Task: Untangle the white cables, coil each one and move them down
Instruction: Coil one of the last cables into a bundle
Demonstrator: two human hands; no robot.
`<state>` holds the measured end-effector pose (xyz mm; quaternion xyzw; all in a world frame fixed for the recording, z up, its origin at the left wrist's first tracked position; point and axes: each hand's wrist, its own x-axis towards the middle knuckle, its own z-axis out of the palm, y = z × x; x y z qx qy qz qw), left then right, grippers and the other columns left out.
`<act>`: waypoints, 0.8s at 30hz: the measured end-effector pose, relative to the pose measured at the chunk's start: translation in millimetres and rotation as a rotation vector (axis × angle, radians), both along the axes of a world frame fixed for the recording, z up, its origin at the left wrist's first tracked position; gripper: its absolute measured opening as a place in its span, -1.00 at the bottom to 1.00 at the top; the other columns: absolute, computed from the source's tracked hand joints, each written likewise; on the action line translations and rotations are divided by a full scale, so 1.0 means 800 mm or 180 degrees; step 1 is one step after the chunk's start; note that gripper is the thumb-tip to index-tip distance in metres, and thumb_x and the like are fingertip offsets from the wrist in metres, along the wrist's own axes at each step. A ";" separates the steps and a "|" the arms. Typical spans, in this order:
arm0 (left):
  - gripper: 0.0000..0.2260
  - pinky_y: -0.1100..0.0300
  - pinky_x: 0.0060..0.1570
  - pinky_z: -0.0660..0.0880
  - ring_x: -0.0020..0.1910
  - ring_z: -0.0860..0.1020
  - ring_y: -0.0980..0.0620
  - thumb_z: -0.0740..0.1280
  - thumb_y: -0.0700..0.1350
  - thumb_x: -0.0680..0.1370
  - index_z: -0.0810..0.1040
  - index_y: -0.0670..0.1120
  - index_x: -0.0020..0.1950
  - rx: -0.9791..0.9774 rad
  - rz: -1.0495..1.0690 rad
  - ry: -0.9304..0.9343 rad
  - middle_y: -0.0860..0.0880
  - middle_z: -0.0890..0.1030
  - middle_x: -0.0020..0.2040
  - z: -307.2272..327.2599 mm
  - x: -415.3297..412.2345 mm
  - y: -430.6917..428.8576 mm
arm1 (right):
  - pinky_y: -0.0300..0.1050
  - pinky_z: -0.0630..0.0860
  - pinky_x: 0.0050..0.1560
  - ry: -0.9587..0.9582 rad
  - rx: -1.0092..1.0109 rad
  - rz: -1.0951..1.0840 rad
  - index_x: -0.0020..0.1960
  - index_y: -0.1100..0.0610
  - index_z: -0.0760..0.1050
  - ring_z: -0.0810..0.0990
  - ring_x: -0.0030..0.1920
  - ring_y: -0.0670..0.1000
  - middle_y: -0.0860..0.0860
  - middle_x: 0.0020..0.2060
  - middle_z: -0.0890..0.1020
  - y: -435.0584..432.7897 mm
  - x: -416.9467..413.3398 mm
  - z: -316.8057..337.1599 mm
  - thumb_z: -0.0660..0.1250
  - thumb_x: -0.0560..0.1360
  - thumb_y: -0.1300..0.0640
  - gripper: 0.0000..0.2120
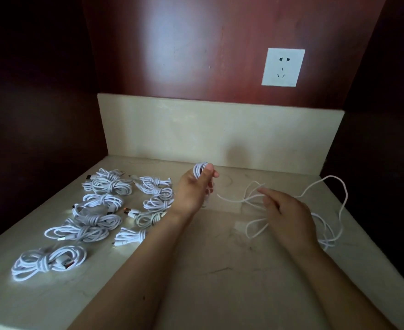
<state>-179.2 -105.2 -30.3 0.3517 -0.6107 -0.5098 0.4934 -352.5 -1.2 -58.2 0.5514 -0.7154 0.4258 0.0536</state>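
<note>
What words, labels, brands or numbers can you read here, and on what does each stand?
None can be read.
The wall socket shows only plug slots, no print.
The coiled cables and their plugs carry no marking clear enough to read.

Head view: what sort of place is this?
Probably a built-in counter niche indoors, perhaps in a home or hotel room: a pale stone-look countertop with a matching backsplash, dark red wood panelling behind, and a wall socket set in it.
</note>
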 end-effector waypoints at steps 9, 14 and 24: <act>-0.73 0.34 -0.60 0.22 -0.63 0.27 0.12 0.22 -0.09 0.65 0.53 -0.08 -0.22 -0.0075 -0.0514 -0.0611 0.09 0.34 -0.58 -0.006 -0.009 0.017 | -0.03 0.16 0.23 0.0831 -0.0091 -0.0792 0.13 0.03 0.65 0.54 0.09 0.13 0.03 -0.01 0.68 0.015 -0.005 0.019 -0.07 0.46 0.00 -0.46; -0.73 0.25 -0.46 0.34 -0.53 0.38 0.17 0.26 -0.09 0.59 0.49 -0.09 -0.31 -0.0677 -0.0639 -0.1128 0.10 0.47 -0.53 -0.007 -0.012 0.023 | -0.04 0.31 0.19 0.0863 -0.0840 0.0384 0.01 0.00 0.64 0.60 -0.13 -0.03 -0.13 -0.19 0.67 0.017 0.049 0.037 0.19 0.51 -0.04 -0.73; -0.69 0.30 -0.31 0.32 -0.41 0.43 0.31 0.26 -0.09 0.64 0.41 0.10 -0.31 -0.1459 -0.0825 -0.1468 0.16 0.47 -0.40 -0.006 -0.012 0.020 | -0.23 0.51 -0.35 -0.1869 -0.0261 0.1152 -0.15 0.12 0.54 0.57 -0.44 -0.08 -0.05 -0.44 0.62 -0.004 0.055 0.052 0.32 0.48 0.44 -0.77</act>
